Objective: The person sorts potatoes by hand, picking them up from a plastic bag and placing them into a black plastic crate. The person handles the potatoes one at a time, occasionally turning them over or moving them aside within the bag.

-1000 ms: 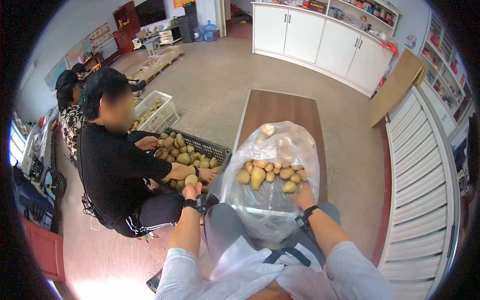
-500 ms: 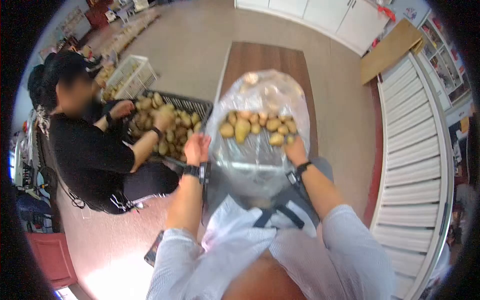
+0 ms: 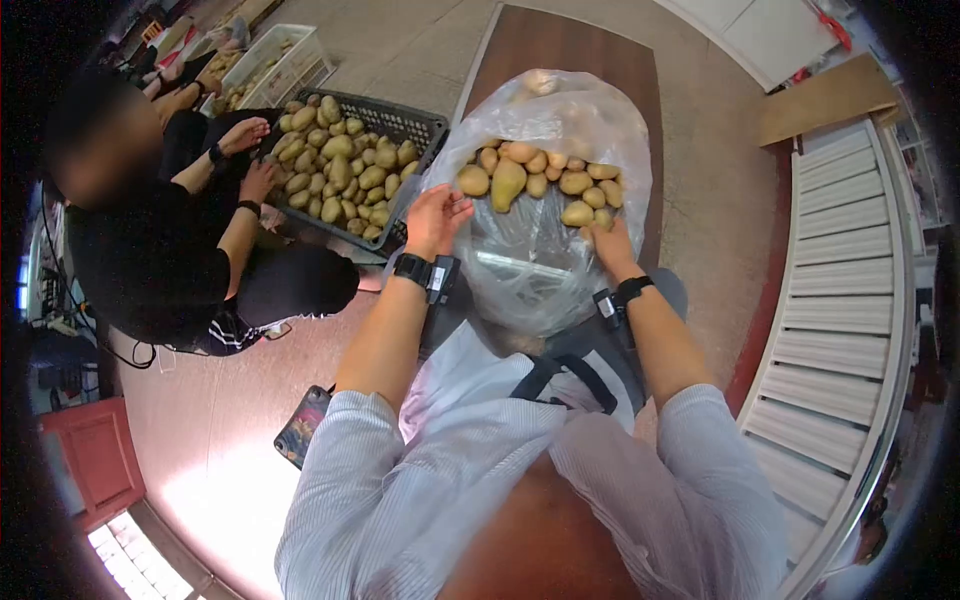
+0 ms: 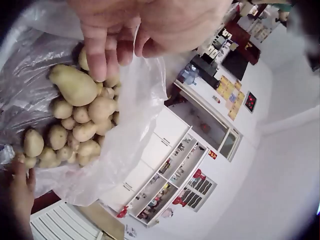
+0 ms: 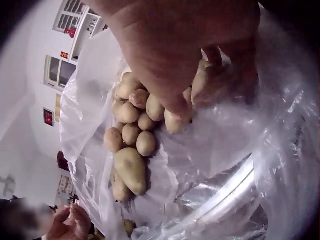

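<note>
In the head view a clear plastic bag lies over the end of a brown board, with several potatoes in its mouth, one long and pear-shaped. My left hand hovers at the bag's left edge. Its fingers hang relaxed over the potatoes in the left wrist view, with nothing in them. At the bag's right side my right hand is among the potatoes. In the right wrist view its thumb and curled fingers surround a potato, the fingertips partly hidden.
A black crate full of potatoes stands left of the bag, with a crouching person reaching to it. Behind it is a white crate. A white slatted panel stands at the right; the brown board extends forward.
My left hand held a potato near the black crate a second ago; now it is free of it and over the bag's left edge. The right hand stays at the bag's right side. The head view tilts down.
</note>
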{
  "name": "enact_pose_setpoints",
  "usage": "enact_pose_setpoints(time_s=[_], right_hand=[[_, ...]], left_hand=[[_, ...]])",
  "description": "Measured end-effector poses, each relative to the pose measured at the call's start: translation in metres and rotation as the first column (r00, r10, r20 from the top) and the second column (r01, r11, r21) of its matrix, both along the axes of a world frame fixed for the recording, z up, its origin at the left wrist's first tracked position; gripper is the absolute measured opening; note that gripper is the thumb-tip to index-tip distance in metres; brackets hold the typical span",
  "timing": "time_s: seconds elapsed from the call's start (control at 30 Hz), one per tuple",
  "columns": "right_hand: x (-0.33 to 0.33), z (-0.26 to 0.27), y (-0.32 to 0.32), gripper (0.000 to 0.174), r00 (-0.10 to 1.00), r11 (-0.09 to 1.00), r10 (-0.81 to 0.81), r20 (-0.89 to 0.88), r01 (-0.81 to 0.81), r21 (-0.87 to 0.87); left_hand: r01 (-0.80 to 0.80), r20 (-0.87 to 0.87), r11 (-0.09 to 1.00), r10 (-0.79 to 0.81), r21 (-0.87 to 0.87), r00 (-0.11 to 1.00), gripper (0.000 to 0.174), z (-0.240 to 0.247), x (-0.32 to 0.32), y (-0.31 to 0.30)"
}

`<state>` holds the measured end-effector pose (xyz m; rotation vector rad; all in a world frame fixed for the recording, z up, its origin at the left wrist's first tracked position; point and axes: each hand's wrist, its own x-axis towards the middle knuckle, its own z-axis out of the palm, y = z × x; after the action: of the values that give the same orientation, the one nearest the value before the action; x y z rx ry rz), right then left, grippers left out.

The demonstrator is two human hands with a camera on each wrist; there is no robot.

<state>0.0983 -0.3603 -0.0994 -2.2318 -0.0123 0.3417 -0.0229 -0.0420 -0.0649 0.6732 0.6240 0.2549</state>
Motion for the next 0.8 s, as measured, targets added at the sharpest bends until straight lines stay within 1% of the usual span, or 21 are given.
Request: enact_pose_setpoints(time_s=[0.03,0.07,0.1,0.13,0.17,0.23,0.27,0.3,0.33,0.37,0.4,0.43,0.47,0.53,0.57,0.63,0.73,0.8], right_hand=[[0.024,-0.069,-0.017,0.045,0.999,0.999,-0.046,0.005,0.046,0.02],[0.023,-0.066,-0.017,0.045,0.999,0.999,-0.046,0.006,0.046,0.017],[0.021,-0.055,-0.017,0.046,0.984,0.992,-0.105,-0.144,0.114,0.056],[0.019,-0.044,-0.017,0.046,0.943,0.978,-0.156,-0.294,0.189,0.085],[0.016,-0.037,-0.016,0.046,0.943,0.977,-0.164,-0.29,0.196,0.082],[0.004,-0.025,-0.011,0.052,0.986,0.995,-0.08,-0.145,0.087,0.043],[-0.006,-0.008,-0.006,0.052,0.986,0.995,-0.084,-0.144,0.091,0.041],[-0.017,0.019,0.001,0.055,0.992,0.998,-0.04,-0.117,0.034,-0.05],[-0.022,0.033,0.003,0.059,0.996,0.989,0.006,-0.094,-0.02,-0.143],[-0.02,0.02,-0.002,0.059,0.996,0.989,0.002,-0.093,-0.015,-0.145],[-0.015,-0.007,-0.01,0.06,0.994,0.964,0.093,0.055,-0.075,-0.256],[-0.012,-0.022,-0.014,0.062,0.962,0.922,0.197,0.19,-0.116,-0.37],[-0.015,-0.017,-0.013,0.062,0.962,0.922,0.194,0.19,-0.113,-0.37],[-0.02,-0.007,-0.01,0.063,0.98,0.912,0.166,0.109,-0.111,-0.394],[-0.019,-0.009,-0.009,0.063,0.98,0.912,0.166,0.109,-0.111,-0.394],[-0.015,-0.013,-0.007,0.063,0.997,0.946,0.021,0.07,0.003,-0.325],[-0.017,-0.006,-0.007,0.061,0.996,0.958,0.039,0.078,-0.015,-0.287],[-0.019,0.0,-0.002,0.058,0.997,0.954,0.038,0.067,-0.016,-0.301]], left_hand=[[0.013,0.016,1.0,-0.013,0.001,1.0,0.019,-0.001,0.0,0.0],[0.033,0.037,0.999,-0.033,0.001,0.999,0.02,-0.002,0.001,-0.002],[0.016,0.02,1.0,-0.017,0.013,1.0,0.02,0.006,-0.001,-0.006],[0.023,0.026,1.0,-0.024,0.009,0.999,0.02,0.007,0.001,-0.007],[0.048,0.02,0.999,-0.048,0.004,0.999,0.02,0.005,0.002,-0.005],[0.074,0.009,0.997,-0.074,-0.002,0.997,0.019,0.004,0.0,-0.004],[0.073,-0.001,0.997,-0.073,0.003,0.997,0.019,0.006,0.0,-0.005],[0.072,-0.011,0.997,-0.072,0.007,0.997,0.02,0.007,0.0,-0.005],[0.078,-0.009,0.997,-0.077,0.005,0.997,0.02,0.005,0.001,-0.005],[0.084,-0.005,0.996,-0.084,0.012,0.996,0.02,0.004,0.001,-0.005],[0.09,0.0,0.996,-0.09,0.02,0.996,0.02,0.004,0.001,-0.004],[0.094,0.0,0.995,-0.094,0.021,0.996,0.02,0.003,0.001,-0.004],[0.102,0.012,0.994,-0.102,0.03,0.995,0.019,0.003,0.0,-0.004],[0.109,0.024,0.993,-0.109,0.039,0.994,0.019,0.003,0.0,-0.004],[0.108,0.02,0.993,-0.109,0.041,0.994,0.019,0.004,0.0,-0.004],[0.107,0.016,0.993,-0.107,0.042,0.994,0.019,0.005,-0.001,-0.005],[0.11,0.008,0.992,-0.111,0.057,0.994,0.018,0.008,-0.003,-0.007],[0.11,-0.007,0.989,-0.11,0.095,0.994,0.017,0.007,-0.002,-0.01]])
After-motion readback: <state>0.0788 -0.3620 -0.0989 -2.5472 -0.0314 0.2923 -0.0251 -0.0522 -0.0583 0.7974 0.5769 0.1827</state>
